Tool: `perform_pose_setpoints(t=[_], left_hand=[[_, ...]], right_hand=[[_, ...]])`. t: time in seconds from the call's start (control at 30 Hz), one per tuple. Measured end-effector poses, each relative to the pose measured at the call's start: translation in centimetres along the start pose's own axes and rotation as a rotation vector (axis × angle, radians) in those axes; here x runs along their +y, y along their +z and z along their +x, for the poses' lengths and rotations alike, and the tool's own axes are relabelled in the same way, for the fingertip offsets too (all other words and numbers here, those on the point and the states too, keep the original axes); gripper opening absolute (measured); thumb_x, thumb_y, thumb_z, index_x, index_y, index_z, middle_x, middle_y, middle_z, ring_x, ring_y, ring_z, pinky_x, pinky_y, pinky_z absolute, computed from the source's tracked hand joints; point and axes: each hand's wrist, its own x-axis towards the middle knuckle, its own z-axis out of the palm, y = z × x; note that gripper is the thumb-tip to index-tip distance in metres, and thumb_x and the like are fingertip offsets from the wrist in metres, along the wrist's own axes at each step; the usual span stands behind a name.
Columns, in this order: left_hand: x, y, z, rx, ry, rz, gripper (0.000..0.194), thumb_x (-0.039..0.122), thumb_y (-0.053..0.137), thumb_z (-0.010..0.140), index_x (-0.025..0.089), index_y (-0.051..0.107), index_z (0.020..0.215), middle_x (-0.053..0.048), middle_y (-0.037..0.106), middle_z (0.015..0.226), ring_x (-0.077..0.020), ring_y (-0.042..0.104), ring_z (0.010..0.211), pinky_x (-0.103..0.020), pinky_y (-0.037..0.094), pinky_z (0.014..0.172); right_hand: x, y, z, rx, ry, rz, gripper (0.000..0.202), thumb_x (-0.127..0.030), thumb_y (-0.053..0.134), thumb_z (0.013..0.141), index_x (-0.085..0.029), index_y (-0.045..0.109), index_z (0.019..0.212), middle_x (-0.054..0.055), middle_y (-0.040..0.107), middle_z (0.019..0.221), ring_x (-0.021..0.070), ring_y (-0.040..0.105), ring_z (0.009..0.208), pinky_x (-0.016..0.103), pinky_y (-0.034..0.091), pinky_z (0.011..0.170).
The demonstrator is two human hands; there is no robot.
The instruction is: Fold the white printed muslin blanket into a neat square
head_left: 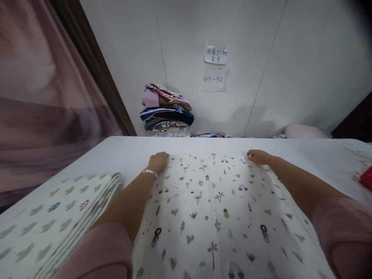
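Note:
A white printed cloth [210,224] lies spread on the white table in front of me, patterned with flamingos, palm trees, cacti and pineapples. A faint crease runs down its middle. My left hand [159,162], with a silver bracelet at the wrist, is closed on the cloth's far left corner. At the far right corner, my right hand [258,156] pinches the edge between thumb and fingers. The near end of the cloth runs out of view at the bottom.
A folded cream cloth with grey shapes [66,213] lies in layers at the left. Behind the table [139,145] rises a stack of folded fabrics [168,110]. A red item [366,178] sits at the right edge. Paper notes [215,73] hang on the wall; a pink curtain [43,97] hangs left.

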Motion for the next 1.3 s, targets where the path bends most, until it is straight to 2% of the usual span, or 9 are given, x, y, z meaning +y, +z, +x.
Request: perform_pose_setpoints(t=[0.17, 0.3, 0.57, 0.7, 0.8, 0.93, 1.1, 1.2, 1.3], left_hand=[[0.0, -1.8, 1.5, -0.089, 0.029, 0.159, 0.04, 0.018, 0.05, 0.071, 0.022, 0.062, 0.109, -0.012, 0.059, 0.115, -0.0286, 0.051, 0.108, -0.045, 0.034, 0.091], [-0.1, -2.8, 1.5, -0.087, 0.034, 0.168, 0.029, 0.019, 0.053, 0.067, 0.019, 0.067, 0.093, -0.013, 0.062, 0.109, -0.0292, 0.05, 0.108, -0.044, 0.033, 0.091], [-0.6, -5.3, -0.6, -0.037, -0.032, 0.109, 0.034, 0.016, 0.047, 0.067, 0.018, 0.064, 0.097, -0.011, 0.068, 0.1, -0.0257, 0.059, 0.097, -0.04, 0.035, 0.088], [-0.8, -6.2, -1.4, -0.008, -0.128, 0.046, 0.033, 0.015, 0.047, 0.067, 0.02, 0.063, 0.095, -0.01, 0.068, 0.1, -0.0265, 0.06, 0.097, -0.039, 0.039, 0.085], [-0.7, -5.6, -1.3, -0.001, -0.171, -0.002, 0.031, 0.014, 0.047, 0.067, 0.02, 0.064, 0.093, -0.01, 0.068, 0.099, -0.0265, 0.061, 0.095, -0.037, 0.043, 0.081], [-0.3, -3.3, -0.6, -0.004, -0.224, -0.09, 0.034, 0.015, 0.047, 0.07, 0.02, 0.065, 0.098, -0.011, 0.065, 0.106, -0.027, 0.06, 0.099, -0.034, 0.046, 0.078], [-0.8, -0.5, -0.4, 0.08, -0.365, -0.306, 0.053, 0.022, 0.052, 0.073, 0.018, 0.05, 0.125, -0.012, 0.056, 0.126, -0.0274, 0.055, 0.11, -0.035, 0.046, 0.087], [-1.6, 0.4, -0.5, 0.152, -0.436, -0.406, 0.066, 0.034, 0.055, 0.074, 0.014, 0.039, 0.134, -0.014, 0.056, 0.125, -0.0281, 0.055, 0.11, -0.036, 0.045, 0.089], [-2.1, 0.8, -0.6, 0.149, -0.462, -0.437, 0.063, 0.04, 0.054, 0.076, 0.013, 0.043, 0.131, -0.015, 0.059, 0.12, -0.0294, 0.056, 0.109, -0.038, 0.045, 0.089]], right_hand=[[-0.8, -0.5, 0.3, -0.024, 0.022, -0.036, 0.021, -0.024, 0.052, 0.078, -0.019, 0.065, 0.094, 0.008, 0.065, 0.098, 0.0203, 0.059, 0.086, 0.028, 0.041, 0.068], [-0.8, -0.6, -0.5, -0.024, 0.022, -0.06, 0.018, -0.022, 0.049, 0.08, -0.018, 0.064, 0.09, 0.007, 0.066, 0.096, 0.0196, 0.059, 0.084, 0.028, 0.04, 0.068], [-0.3, -2.6, -3.3, 0.102, 0.041, -0.097, 0.022, -0.024, 0.042, 0.086, -0.017, 0.06, 0.097, 0.01, 0.062, 0.111, 0.0239, 0.055, 0.098, 0.032, 0.038, 0.074], [-0.8, -3.3, -4.0, 0.134, 0.067, -0.092, 0.022, -0.024, 0.039, 0.089, -0.017, 0.057, 0.1, 0.011, 0.064, 0.103, 0.0231, 0.058, 0.09, 0.032, 0.037, 0.071], [-1.1, -2.8, -3.9, 0.144, 0.087, -0.086, 0.022, -0.027, 0.039, 0.09, -0.017, 0.056, 0.101, 0.011, 0.066, 0.097, 0.0229, 0.059, 0.085, 0.032, 0.038, 0.071], [-1.0, -1.0, -3.2, 0.161, 0.114, -0.068, 0.026, -0.031, 0.04, 0.09, -0.017, 0.058, 0.102, 0.012, 0.064, 0.103, 0.0243, 0.058, 0.094, 0.033, 0.039, 0.077], [1.1, 1.4, -2.8, 0.203, 0.16, 0.115, 0.044, -0.043, 0.043, 0.088, -0.017, 0.054, 0.12, 0.011, 0.057, 0.121, 0.0228, 0.055, 0.104, 0.028, 0.043, 0.081], [2.5, 1.6, -2.7, 0.194, 0.176, 0.183, 0.045, -0.044, 0.05, 0.083, -0.017, 0.059, 0.117, 0.01, 0.059, 0.12, 0.023, 0.057, 0.101, 0.026, 0.044, 0.079], [2.9, 1.2, -2.6, 0.187, 0.205, 0.154, 0.033, -0.035, 0.055, 0.079, -0.018, 0.066, 0.106, 0.008, 0.063, 0.111, 0.023, 0.058, 0.098, 0.027, 0.044, 0.079]])
